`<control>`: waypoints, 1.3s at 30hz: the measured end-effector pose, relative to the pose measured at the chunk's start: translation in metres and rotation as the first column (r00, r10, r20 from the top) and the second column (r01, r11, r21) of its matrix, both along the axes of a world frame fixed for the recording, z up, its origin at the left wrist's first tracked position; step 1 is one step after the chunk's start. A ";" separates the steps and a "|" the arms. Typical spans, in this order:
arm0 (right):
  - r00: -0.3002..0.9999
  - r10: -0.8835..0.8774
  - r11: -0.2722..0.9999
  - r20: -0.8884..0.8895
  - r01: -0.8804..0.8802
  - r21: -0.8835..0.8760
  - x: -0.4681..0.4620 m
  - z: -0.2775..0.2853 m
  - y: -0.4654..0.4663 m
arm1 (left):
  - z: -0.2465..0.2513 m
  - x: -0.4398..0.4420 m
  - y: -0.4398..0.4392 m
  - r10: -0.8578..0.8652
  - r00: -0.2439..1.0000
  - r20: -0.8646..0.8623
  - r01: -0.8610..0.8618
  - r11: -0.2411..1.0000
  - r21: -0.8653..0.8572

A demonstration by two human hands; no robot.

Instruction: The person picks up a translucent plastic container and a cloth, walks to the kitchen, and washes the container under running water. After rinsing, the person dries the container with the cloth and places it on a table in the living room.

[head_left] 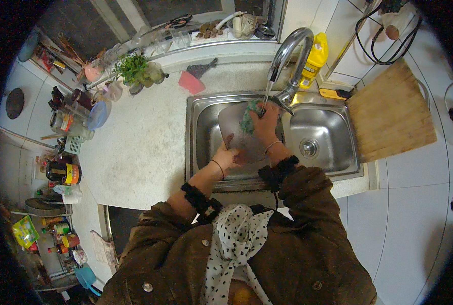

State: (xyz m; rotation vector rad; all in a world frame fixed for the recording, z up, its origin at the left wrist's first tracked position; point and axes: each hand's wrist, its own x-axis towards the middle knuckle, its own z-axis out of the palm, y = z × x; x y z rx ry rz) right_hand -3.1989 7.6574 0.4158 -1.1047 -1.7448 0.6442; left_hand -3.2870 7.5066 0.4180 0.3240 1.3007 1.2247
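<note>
My left hand point(226, 157) grips the near edge of a greyish, semi-transparent plastic piece with rounded corners point(230, 122), perhaps a tray or lid. It is held over the left basin of a stainless steel double sink point(204, 152). In my right hand point(266, 124) is a green scrubbing cloth or mesh pad point(248, 119), pressed against the plastic. Water point(267, 91) runs from the chrome faucet point(287, 49) onto the right hand and the cloth. The right hand hides part of the cloth and of the plastic piece's far right side.
A wooden cutting board point(394, 114) leans right of the sink. Behind the faucet stand a yellow bottle point(314, 61) and a yellow-handled brush point(333, 93). A pink sponge point(191, 82) lies on the counter point(135, 145) beside a dark cloth point(201, 69). Jars point(64, 122) line the left wall.
</note>
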 end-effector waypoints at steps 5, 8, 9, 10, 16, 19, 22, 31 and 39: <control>0.906 0.412 0.911 -0.100 -0.405 0.079 -0.016 -0.001 -0.025 | -0.007 0.003 0.001 -0.103 0.974 0.200 0.092 0.994 0.064; 0.737 0.676 0.737 -0.025 -0.676 0.014 -0.009 0.001 -0.035 | -0.003 -0.010 0.002 -0.117 0.966 0.230 0.095 0.990 0.102; 0.679 0.734 0.679 0.003 -0.734 0.008 -0.004 0.003 -0.034 | -0.001 -0.014 0.001 -0.090 0.961 0.260 0.062 0.991 0.114; 0.642 0.763 0.645 0.077 -0.763 -0.035 0.002 0.005 -0.032 | 0.003 -0.019 -0.001 -0.075 0.973 0.218 0.047 0.990 0.132; 0.613 0.524 0.709 0.591 -0.699 0.097 0.023 0.019 0.003 | 0.019 -0.025 -0.012 -0.035 0.993 0.111 0.024 0.995 0.095; 0.819 0.391 0.802 0.420 -0.527 0.280 0.008 0.018 0.001 | 0.015 -0.013 -0.010 -0.050 0.985 0.168 0.033 0.994 0.105; 0.831 0.527 0.792 0.179 -0.557 0.251 -0.006 0.013 -0.021 | 0.011 -0.010 -0.006 -0.098 0.987 0.123 0.087 0.992 0.092; 0.592 0.453 0.716 0.667 -0.687 0.122 0.031 0.017 -0.015 | 0.029 -0.030 -0.020 -0.002 1.000 -0.001 0.002 1.000 0.005; 0.625 0.686 0.668 0.372 -0.744 0.018 0.010 0.002 -0.042 | 0.018 -0.021 -0.013 -0.027 0.997 0.075 0.018 0.992 0.125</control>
